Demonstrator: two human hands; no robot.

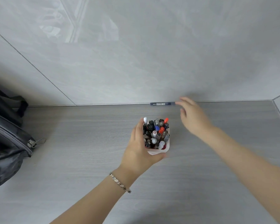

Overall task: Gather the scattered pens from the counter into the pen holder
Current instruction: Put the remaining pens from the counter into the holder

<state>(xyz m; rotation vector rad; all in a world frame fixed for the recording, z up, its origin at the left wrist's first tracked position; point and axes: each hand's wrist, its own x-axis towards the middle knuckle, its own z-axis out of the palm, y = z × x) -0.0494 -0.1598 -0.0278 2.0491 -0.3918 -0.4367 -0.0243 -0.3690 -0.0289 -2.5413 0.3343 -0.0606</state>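
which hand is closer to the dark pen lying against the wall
Right. The right hand reaches out open, its fingertips at the end of the dark pen by the wall. The left hand is nearer the camera, wrapped around the pen holder.

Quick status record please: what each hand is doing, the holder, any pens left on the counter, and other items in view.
left hand: wrapped around the pen holder, bracelet on the wrist
right hand: open, fingers spread, reaching toward the loose pen; blurred, contact unclear
pen holder: pale, upright on the counter, packed with pens and markers
loose pen: dark blue, lying flat along the wall edge
other pens on counter: none visible
dark bag: at left edge, zip pull showing
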